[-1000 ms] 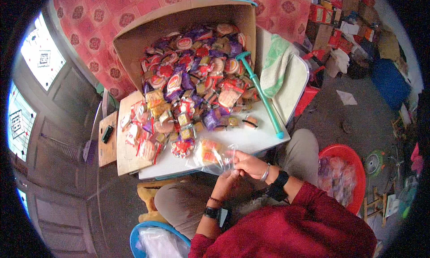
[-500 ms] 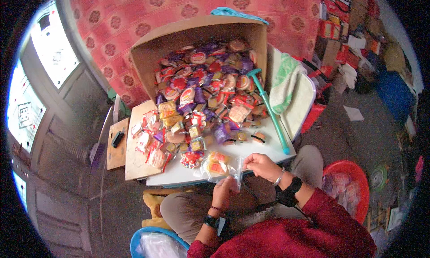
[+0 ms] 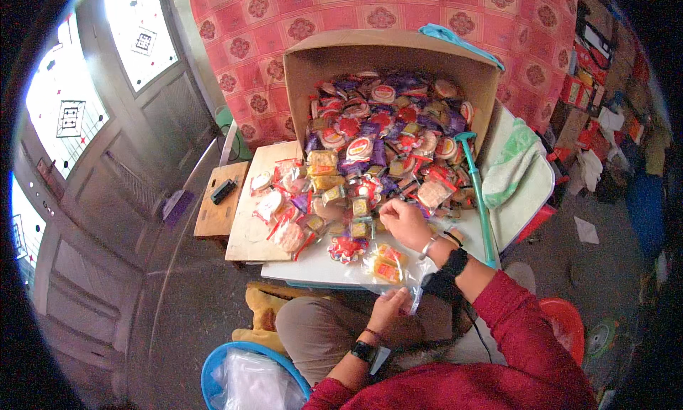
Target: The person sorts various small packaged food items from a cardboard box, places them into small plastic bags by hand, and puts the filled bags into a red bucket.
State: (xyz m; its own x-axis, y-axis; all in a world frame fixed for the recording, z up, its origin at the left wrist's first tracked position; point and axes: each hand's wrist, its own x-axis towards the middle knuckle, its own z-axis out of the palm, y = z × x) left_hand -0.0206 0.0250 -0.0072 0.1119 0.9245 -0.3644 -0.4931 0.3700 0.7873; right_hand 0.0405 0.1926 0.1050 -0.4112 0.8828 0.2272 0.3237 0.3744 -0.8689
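Observation:
A clear plastic bag (image 3: 413, 301) is pinched at its mouth by my left hand (image 3: 390, 309), near the front edge of the white board. Inside the bag lie yellow snack packets (image 3: 388, 263) with orange-red marks. My right hand (image 3: 407, 224) hovers over the front of a large heap of wrapped snacks (image 3: 359, 149), its fingers bent toward small gold packets (image 3: 361, 229). Its fingertips are partly hidden, so whether they grip anything does not show. The heap spills from a tipped cardboard box (image 3: 391, 49), with red, purple and gold wrappers. A red-and-white packet (image 3: 348, 249) lies left of the bag.
A teal-handled stick tool (image 3: 478, 196) lies right of the heap, beside a green-and-white towel (image 3: 514, 157). On a small wooden stool (image 3: 213, 224) at left rests a black object (image 3: 223, 191). Below stand a blue tub (image 3: 210, 371) with clear bags and a red tub (image 3: 573, 317).
My right hand has left the bag's edge and moved up over the snack heap. My left hand still holds the bag. The view has shifted, so the scene sits farther right.

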